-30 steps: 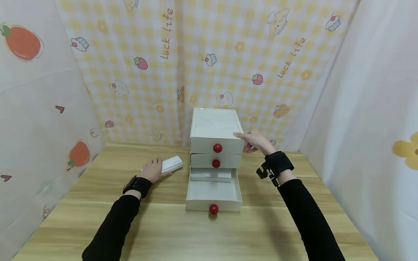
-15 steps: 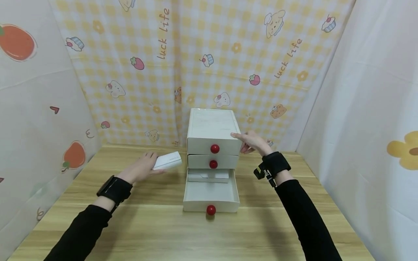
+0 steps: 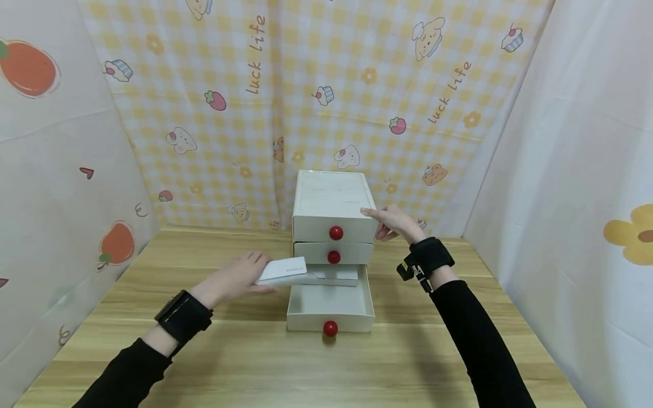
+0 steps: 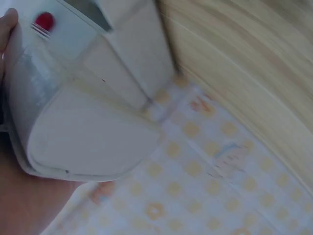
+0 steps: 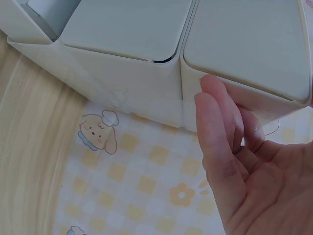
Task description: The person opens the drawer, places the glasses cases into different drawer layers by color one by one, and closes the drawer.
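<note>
My left hand (image 3: pixel 240 277) holds a white oblong case (image 3: pixel 283 268) with small print on top, in front of the left side of the drawer unit. Close up, the case (image 4: pixel 93 132) shows a rounded end and a thin seam. A small white drawer unit (image 3: pixel 334 192) has red round knobs. Its bottom drawer (image 3: pixel 306 323) is pulled out, and a flat white box (image 3: pixel 339 275) lies toward its back, partly overlapped by the case. My right hand (image 3: pixel 398 220) rests at the unit's upper right edge, one digit on top; its fingers (image 5: pixel 215 132) lie against the side wall.
The unit stands on a wood-grain table (image 3: pixel 255 362), near a yellow checked curtain (image 3: pixel 224 153) behind. White cloth walls (image 3: pixel 556 170) close off both sides. The top drawer (image 3: pixel 308 228) and middle drawer (image 3: pixel 308 253) are pushed in.
My left hand has lifted the white case off the table at the left and carried it right toward the pulled-out drawer. The right hand has stayed on the unit's edge.
</note>
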Demonstrator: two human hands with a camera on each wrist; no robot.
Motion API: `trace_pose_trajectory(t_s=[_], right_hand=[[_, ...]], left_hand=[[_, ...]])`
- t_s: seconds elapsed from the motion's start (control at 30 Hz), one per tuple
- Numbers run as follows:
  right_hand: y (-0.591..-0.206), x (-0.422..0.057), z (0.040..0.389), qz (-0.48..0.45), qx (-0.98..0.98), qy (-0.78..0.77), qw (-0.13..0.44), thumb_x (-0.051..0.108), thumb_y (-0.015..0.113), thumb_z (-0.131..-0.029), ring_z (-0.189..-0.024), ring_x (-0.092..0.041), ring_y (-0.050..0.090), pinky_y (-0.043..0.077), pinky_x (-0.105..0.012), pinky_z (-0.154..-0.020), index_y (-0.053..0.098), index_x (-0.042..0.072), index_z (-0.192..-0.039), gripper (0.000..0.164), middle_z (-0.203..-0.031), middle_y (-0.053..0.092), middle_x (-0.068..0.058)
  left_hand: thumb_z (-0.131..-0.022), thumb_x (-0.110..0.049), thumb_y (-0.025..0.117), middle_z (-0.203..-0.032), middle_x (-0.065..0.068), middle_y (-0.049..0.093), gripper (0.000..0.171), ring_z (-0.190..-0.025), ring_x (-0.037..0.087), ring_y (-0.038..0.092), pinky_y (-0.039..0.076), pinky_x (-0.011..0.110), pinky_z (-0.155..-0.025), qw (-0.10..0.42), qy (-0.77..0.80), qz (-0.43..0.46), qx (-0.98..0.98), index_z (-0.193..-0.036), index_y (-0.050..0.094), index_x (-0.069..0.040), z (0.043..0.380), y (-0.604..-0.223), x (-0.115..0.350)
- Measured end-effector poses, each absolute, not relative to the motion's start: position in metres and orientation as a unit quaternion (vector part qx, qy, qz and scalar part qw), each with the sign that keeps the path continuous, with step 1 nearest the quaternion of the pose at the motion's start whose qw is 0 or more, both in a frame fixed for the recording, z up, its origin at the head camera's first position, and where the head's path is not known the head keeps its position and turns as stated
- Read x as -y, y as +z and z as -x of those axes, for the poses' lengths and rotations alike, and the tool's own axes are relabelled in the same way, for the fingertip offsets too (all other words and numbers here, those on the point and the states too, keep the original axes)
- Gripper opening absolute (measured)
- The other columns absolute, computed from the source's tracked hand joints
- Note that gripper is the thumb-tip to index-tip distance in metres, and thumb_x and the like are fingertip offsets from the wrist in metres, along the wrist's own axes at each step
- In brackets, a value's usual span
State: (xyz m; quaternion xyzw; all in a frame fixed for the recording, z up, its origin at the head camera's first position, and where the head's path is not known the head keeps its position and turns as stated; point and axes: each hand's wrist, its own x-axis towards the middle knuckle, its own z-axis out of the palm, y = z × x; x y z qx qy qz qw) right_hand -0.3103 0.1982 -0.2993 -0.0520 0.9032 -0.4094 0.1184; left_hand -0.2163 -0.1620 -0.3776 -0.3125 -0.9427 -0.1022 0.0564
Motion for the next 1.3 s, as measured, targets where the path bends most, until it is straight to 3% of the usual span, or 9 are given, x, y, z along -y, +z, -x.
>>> trace_pose_trajectory(t_s=[0.2, 0.47, 0.7, 0.9, 1.07, 1.3], right_hand=[[-0.299, -0.198, 0.311, 0.048, -0.904, -0.407, 0.121, 0.057, 0.052, -0.09, -0.054, -0.014, 0.061, 0.056, -0.029, -0.059, 0.064, 0.001, -0.076, 0.059, -0.059, 0.063, -0.004], [-0.299, -0.198, 0.311, 0.046, -0.904, -0.407, 0.119, 0.056, 0.052, -0.09, -0.058, -0.02, 0.065, 0.056, -0.029, -0.059, 0.065, 0.0, -0.078, 0.059, -0.059, 0.063, -0.005], [-0.299, -0.198, 0.31, 0.046, -0.904, -0.408, 0.121, 0.057, 0.052, -0.09, -0.057, -0.017, 0.064, 0.056, -0.03, -0.06, 0.065, 0.0, -0.08, 0.059, -0.06, 0.064, -0.004], [-0.3, -0.198, 0.311, 0.042, -0.904, -0.408, 0.119, 0.059, 0.053, -0.089, -0.06, -0.021, 0.066, 0.056, -0.03, -0.059, 0.066, 0.0, -0.084, 0.06, -0.061, 0.065, -0.005], [-0.3, -0.197, 0.313, 0.038, -0.906, -0.403, 0.121, 0.059, 0.052, -0.089, -0.057, -0.017, 0.064, 0.056, -0.029, -0.059, 0.066, -0.002, -0.092, 0.062, -0.062, 0.065, -0.005], [-0.3, -0.198, 0.312, 0.046, -0.903, -0.409, 0.12, 0.057, 0.052, -0.09, -0.054, -0.014, 0.062, 0.056, -0.03, -0.059, 0.066, 0.0, -0.082, 0.06, -0.06, 0.064, -0.005]], left_hand=[[-0.086, -0.048, 0.064, -0.119, 0.017, 0.058, 0.068, -0.107, 0.029, 0.056, 0.049, 0.05, -0.09, 0.014, -0.105, 0.337, 0.936, -0.128, 0.049, 0.003, 0.212, -0.376, 0.126], [-0.086, -0.05, 0.062, -0.124, 0.018, 0.055, 0.069, -0.111, 0.031, 0.052, 0.047, 0.05, -0.091, 0.02, -0.093, 0.373, 0.923, -0.13, 0.049, 0.002, 0.219, -0.381, 0.082], [-0.085, -0.052, 0.063, -0.127, 0.016, 0.054, 0.069, -0.11, 0.03, 0.051, 0.047, 0.049, -0.089, 0.01, -0.087, 0.36, 0.929, -0.131, 0.048, -0.002, 0.23, -0.388, 0.053], [-0.085, -0.054, 0.062, -0.123, 0.014, 0.052, 0.068, -0.104, 0.028, 0.049, 0.046, 0.048, -0.088, -0.01, -0.067, 0.355, 0.932, -0.128, 0.048, -0.003, 0.235, -0.396, 0.036], [-0.085, -0.049, 0.065, -0.127, 0.014, 0.051, 0.065, -0.111, 0.029, 0.048, 0.043, 0.048, -0.094, -0.03, -0.052, 0.349, 0.935, -0.129, 0.049, -0.003, 0.236, -0.407, 0.028], [-0.085, -0.053, 0.062, -0.126, 0.011, 0.054, 0.066, -0.11, 0.024, 0.051, 0.046, 0.045, -0.093, -0.019, -0.01, 0.356, 0.934, -0.13, 0.05, -0.006, 0.237, -0.425, 0.025]])
